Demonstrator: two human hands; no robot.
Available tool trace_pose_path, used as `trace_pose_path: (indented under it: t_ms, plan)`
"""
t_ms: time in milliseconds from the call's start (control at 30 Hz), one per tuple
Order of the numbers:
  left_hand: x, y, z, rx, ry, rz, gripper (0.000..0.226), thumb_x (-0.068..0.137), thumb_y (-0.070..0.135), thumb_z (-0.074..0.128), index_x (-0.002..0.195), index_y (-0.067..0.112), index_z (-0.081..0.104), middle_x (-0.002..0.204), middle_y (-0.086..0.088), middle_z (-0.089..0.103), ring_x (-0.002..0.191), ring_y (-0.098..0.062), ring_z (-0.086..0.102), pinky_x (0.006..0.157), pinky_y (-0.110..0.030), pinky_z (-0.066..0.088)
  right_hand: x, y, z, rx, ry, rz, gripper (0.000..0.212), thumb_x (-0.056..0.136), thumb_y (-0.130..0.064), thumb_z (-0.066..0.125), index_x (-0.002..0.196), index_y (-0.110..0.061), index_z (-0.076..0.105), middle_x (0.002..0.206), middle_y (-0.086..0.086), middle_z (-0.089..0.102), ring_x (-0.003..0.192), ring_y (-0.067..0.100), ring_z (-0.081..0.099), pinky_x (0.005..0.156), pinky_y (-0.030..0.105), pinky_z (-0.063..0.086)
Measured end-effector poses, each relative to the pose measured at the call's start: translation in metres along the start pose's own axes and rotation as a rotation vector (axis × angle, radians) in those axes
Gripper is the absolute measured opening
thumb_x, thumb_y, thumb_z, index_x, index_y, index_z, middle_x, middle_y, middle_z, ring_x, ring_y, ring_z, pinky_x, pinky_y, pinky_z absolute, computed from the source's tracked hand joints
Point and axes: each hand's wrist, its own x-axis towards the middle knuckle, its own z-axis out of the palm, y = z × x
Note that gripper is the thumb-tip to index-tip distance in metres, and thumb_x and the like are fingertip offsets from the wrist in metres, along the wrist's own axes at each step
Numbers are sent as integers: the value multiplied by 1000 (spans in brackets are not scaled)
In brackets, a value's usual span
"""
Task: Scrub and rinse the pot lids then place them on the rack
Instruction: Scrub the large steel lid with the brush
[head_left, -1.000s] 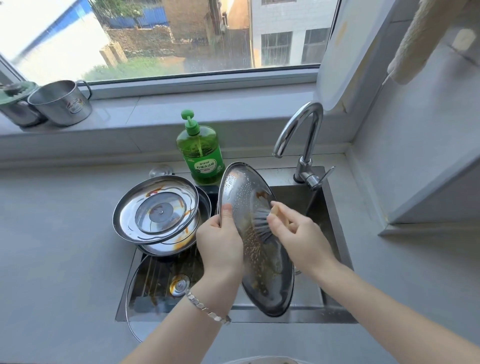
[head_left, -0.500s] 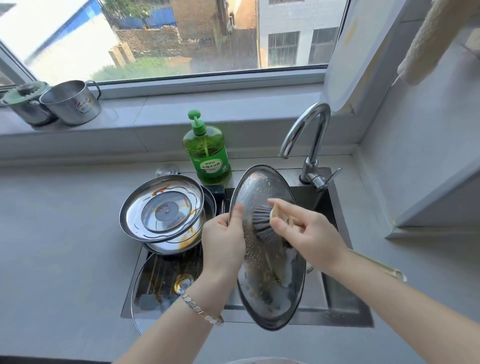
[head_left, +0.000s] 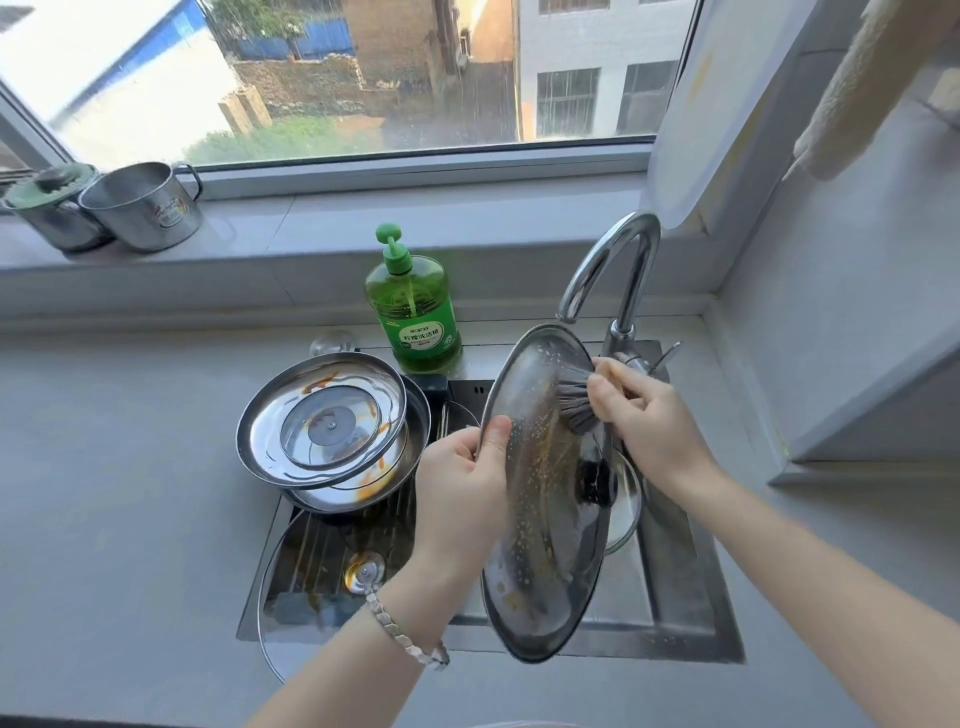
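My left hand (head_left: 462, 483) grips the left rim of a large steel pot lid (head_left: 540, 540), held on edge over the sink (head_left: 675, 587), its greasy, soapy underside facing me. My right hand (head_left: 649, 415) holds a dish brush (head_left: 574, 397) with dark bristles pressed against the lid's upper part. Two more dirty lids are stacked upside down at the sink's left: a steel-rimmed glass lid (head_left: 322, 421) on top of another steel one (head_left: 410, 457). A big glass lid (head_left: 311, 582) lies flat across the sink's left front.
A green dish soap bottle (head_left: 413, 312) stands behind the sink. The chrome tap (head_left: 613, 270) curves just above the held lid; no water runs. Two steel pots (head_left: 140, 208) sit on the windowsill at the left. Grey counter (head_left: 130, 519) surrounds the sink.
The brush has travelled upward across the lid, from its middle to near its top edge. My left hand keeps the same grip on the rim.
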Motion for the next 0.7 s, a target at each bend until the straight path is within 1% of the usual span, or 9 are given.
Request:
trace_pose_path:
  t_ms: [33,100,133,233,400,467,567,667,700]
  plan:
    - [3,-2,0,-7,10,-15,53,94,23,54,49,16,26,40,11,21,42,-9,18,44,-21,18,-8,-7,5,-10,-63,-57,39,89,-47,53,126,-37,54,60,-20,54,66,4,53,76,34,46]
    - [7,-5,-1,-10,12,-25,55,94,23,54,47,17,26,39,12,21,41,-9,19,44,-23,17,-15,-15,8,-68,-123,-100,34,89,-47,52,123,-42,55,44,-13,38,50,5,37,63,30,37]
    - [6,-5,-1,-1,2,-22,55,94,22,54,47,17,26,38,11,21,40,-9,19,43,-22,18,-9,-11,5,-93,-95,-102,35,89,-48,51,123,-41,55,45,-17,43,53,2,40,66,29,39]
    - [-4,-5,4,23,-25,-8,55,94,21,54,47,17,26,37,10,21,40,-7,18,42,-19,18,16,-8,-7,-74,-24,50,45,85,-57,48,122,-33,57,87,-23,65,91,8,61,93,38,44]
    - [-3,-17,2,41,-13,-20,51,94,23,54,50,15,30,39,11,23,42,-10,20,44,-20,18,-18,-37,12,-161,-232,-160,35,89,-47,50,124,-43,53,42,-14,43,46,6,39,58,28,37]
    - [-2,-18,1,59,-36,9,50,93,23,54,50,12,32,40,10,24,43,-10,21,44,-19,18,-2,-30,5,-168,-153,-79,35,91,-47,49,125,-40,54,45,-27,47,55,2,45,62,27,37]
    - [-4,-14,6,76,-73,58,50,93,22,55,50,12,31,42,8,25,42,-9,22,44,-19,19,22,-22,-7,-96,-56,31,32,91,-48,48,119,-36,58,83,-29,61,94,6,59,85,31,41]
    - [3,-13,6,62,-31,59,50,93,22,55,50,11,32,43,7,26,43,-9,23,44,-19,18,1,-34,2,-114,-117,-108,27,90,-48,49,117,-44,56,45,-29,46,53,-2,43,66,27,37]
    - [5,-14,5,67,-28,75,50,93,21,55,50,12,32,41,10,25,42,-8,23,44,-18,18,-6,-37,2,-115,-158,-115,29,90,-47,50,119,-44,55,41,-29,44,50,-1,37,62,26,35]
